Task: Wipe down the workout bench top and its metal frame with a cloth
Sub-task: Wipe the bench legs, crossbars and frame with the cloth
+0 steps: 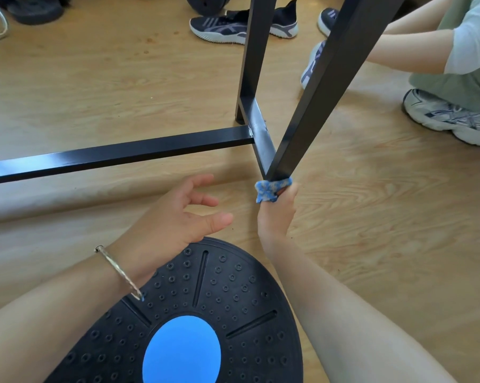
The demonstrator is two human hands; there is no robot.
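The blue cloth (272,190) wraps the foot of the near black leg (316,100) of the frame (117,154), low by the wooden floor (371,217). The right hand (277,217) clamps its fingers on the cloth. The left hand (175,214) hovers nearby, fingers apart, above a black balance board (233,294).

Light wood-grain floor (95,87); black weight plates (34,9) at back

blue mottled cloth (272,189) bunched around the foot of the black metal frame (324,92) leg.
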